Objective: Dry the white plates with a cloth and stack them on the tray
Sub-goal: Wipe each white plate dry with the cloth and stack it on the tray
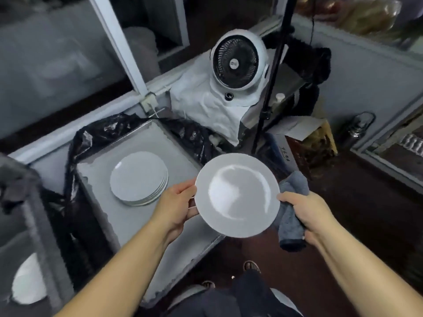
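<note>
I hold a white plate point(238, 195) face up in the air between both hands, over the tray's right edge. My left hand point(177, 208) grips its left rim, thumb on top. My right hand point(307, 213) holds the right rim and also clutches a grey-blue cloth point(291, 223) that hangs under and behind the plate. On the grey metal tray point(109, 216) to the left lies a stack of several white plates point(139, 178). Another white plate point(28, 280) shows at the lower left in a dark container, partly hidden.
A black plastic bag point(190, 136) lies under and behind the tray. A white fan point(239, 62) stands on a white cloth at the back. A black pole point(272, 81) rises to the right of it. My feet point(251, 266) stand on a dark floor.
</note>
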`<state>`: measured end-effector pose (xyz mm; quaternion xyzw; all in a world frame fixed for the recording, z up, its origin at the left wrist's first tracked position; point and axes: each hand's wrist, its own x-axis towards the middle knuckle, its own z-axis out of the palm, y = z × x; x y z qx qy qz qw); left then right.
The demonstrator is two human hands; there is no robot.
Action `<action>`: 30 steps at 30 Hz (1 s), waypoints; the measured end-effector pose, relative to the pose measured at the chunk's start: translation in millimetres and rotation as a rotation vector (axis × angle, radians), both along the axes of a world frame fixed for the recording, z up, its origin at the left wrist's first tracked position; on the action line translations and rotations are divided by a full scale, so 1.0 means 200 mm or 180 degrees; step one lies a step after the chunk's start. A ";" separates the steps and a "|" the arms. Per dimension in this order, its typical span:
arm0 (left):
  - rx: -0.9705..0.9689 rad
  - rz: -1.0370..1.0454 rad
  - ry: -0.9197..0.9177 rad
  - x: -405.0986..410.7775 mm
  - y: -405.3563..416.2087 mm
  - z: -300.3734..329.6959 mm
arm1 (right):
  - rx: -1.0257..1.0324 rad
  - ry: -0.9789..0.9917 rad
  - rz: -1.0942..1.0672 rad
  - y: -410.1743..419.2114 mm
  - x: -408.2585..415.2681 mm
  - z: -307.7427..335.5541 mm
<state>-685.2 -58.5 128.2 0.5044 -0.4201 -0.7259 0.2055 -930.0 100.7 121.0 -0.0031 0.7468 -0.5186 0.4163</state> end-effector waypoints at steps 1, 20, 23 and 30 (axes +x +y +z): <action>0.0008 0.0175 0.0013 0.01 0.00 0.01 | 0.0026 0.0040 0.0223 -0.07 -0.03 -0.01; 0.0368 0.2077 -0.0830 0.69 -0.23 -0.23 | 0.0428 0.0943 0.2657 -1.22 0.48 -0.32; 0.0274 0.1966 -0.0940 0.77 -0.37 -0.31 | 0.0436 0.1150 0.2722 -1.37 0.56 -0.37; 0.0023 0.1641 -0.1417 0.89 -0.67 -0.48 | 0.0605 0.1648 0.2787 -1.66 0.70 -0.49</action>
